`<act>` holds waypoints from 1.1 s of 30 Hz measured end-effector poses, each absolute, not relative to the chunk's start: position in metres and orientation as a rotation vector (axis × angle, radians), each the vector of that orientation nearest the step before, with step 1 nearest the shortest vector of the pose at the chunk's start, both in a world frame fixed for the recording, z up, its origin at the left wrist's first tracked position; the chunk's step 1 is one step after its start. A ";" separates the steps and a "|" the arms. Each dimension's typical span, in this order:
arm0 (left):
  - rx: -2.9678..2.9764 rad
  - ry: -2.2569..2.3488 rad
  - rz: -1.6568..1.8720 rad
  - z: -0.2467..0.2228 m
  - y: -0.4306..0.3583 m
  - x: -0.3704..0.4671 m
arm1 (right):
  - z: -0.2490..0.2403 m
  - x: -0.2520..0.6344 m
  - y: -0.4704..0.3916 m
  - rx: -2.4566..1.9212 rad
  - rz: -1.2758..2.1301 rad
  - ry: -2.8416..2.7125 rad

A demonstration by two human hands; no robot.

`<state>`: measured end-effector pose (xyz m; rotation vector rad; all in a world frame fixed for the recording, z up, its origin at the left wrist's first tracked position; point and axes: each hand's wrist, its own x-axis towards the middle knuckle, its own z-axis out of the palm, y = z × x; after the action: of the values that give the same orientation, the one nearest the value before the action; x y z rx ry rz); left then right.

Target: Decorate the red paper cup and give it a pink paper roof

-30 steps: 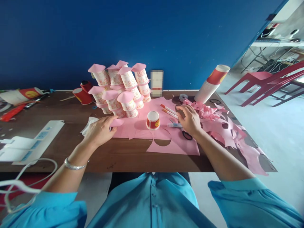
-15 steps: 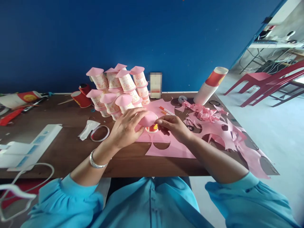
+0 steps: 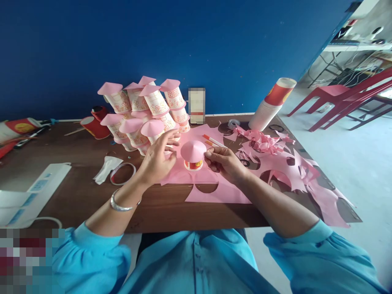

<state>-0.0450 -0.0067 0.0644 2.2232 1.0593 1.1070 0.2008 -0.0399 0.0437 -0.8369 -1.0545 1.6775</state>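
A pink paper cone sits like a roof over a red and yellow paper cup on the pink sheet. My right hand pinches the cone's right edge between thumb and fingers. To the left, my left hand stands apart from the cone with its fingers spread and nothing in them. Just beyond it are several decorated paper-cup towers, topped with pink cones. Two slim pens lie behind the right hand.
Pink paper scraps spread over the table's right side, near a tall stack of paper cups. On the left are a roll of tape, a white power strip and a red cup. A blue wall rises behind.
My left hand has let go of the cone and moved left, its fingers opening. My right hand stays at the cone's right edge. The view has shifted slightly.
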 end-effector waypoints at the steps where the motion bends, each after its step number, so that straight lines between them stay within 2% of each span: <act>1: 2.053 1.106 1.099 0.061 -0.003 -0.047 | 0.042 0.201 -0.040 -0.851 1.679 -1.042; 5: 1.583 1.145 0.910 0.053 0.006 -0.048 | 0.033 0.202 -0.036 -0.887 1.692 -1.021; 12: 1.283 1.102 0.729 0.046 0.008 -0.035 | 0.025 0.202 -0.030 -0.913 1.671 -1.038; 33: 0.959 0.976 0.796 0.030 0.007 -0.026 | 0.013 0.204 -0.029 -0.970 1.705 -0.959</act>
<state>-0.0260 0.0070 0.0296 0.9595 0.9763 0.7964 0.2039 -0.0286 0.0127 -0.9702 -0.9587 1.7045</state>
